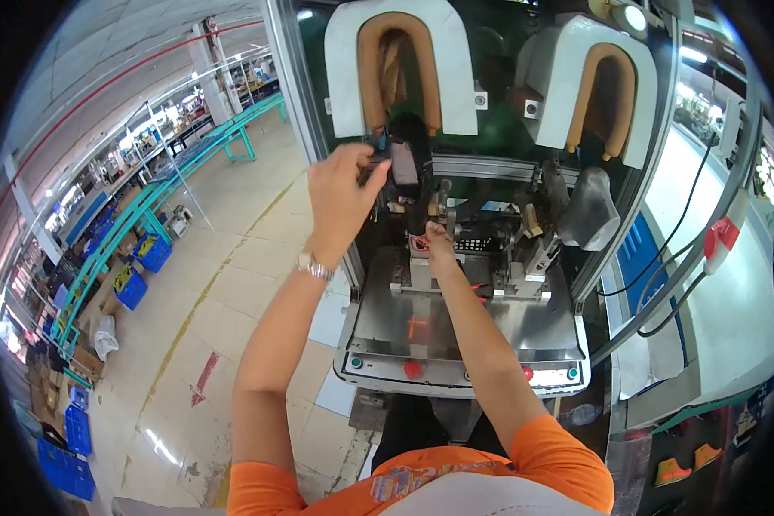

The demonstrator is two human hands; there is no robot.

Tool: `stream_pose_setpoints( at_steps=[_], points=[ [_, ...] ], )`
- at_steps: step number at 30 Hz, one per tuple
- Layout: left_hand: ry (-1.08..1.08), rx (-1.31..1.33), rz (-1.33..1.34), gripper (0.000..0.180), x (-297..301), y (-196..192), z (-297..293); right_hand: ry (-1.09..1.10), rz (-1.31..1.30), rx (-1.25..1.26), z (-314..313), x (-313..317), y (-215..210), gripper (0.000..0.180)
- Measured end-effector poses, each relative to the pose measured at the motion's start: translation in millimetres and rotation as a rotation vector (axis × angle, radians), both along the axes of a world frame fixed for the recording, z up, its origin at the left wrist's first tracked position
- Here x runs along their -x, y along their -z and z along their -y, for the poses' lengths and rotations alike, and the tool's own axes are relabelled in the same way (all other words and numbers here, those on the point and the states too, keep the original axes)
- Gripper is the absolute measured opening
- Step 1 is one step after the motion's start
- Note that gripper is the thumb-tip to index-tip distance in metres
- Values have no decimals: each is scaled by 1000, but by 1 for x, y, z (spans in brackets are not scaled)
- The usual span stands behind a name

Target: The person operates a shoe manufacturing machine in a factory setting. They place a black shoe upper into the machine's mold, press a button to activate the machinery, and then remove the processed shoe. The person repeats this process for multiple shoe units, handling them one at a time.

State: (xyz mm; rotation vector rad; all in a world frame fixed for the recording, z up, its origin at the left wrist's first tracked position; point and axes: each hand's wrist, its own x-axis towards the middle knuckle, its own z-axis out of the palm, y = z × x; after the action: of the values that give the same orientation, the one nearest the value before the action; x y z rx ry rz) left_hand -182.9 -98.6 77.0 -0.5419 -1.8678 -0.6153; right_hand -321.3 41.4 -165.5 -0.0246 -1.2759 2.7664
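A dark piece that looks like a black shoe upper [408, 163], with a grey patch on it, stands upright at the left station of a metal machine. My left hand [342, 185] is raised just left of it, thumb and bent fingers apart; whether the fingertips touch it cannot be made out. Lower down, my right hand [439, 239] has its fingers closed at the bottom end of the dark piece, above a metal fixture [421, 273]. A small reddish part [419, 243] shows beside those fingers.
Two white U-shaped blocks with brown padding, a left one [340, 77] and a right one [555, 95], hang above. A grey rounded form [589, 211] sits at the right station. Red buttons [413, 369] line the front panel. Orange shoes [672, 470] lie lower right.
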Motion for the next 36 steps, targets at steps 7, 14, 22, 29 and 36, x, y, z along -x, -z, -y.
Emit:
stream_pose_setpoints(
  at_steps=[7,14,22,29,36],
  points=[
    [-197,266,-37,15,21,-14,-10,-9,-38,20,-1,-1,0,12],
    [-124,138,-119,15,28,2,-13,-16,118,-41,-9,-13,-13,7],
    [-90,69,-132,14,31,7,-14,-49,264,-76,-16,-7,-12,7],
    [-65,20,-122,13,31,10,-13,259,-479,-1018,42,-135,57,10],
    [-40,-39,-79,12,29,12,-13,-203,-1023,-1725,93,-239,135,38]
  ],
)
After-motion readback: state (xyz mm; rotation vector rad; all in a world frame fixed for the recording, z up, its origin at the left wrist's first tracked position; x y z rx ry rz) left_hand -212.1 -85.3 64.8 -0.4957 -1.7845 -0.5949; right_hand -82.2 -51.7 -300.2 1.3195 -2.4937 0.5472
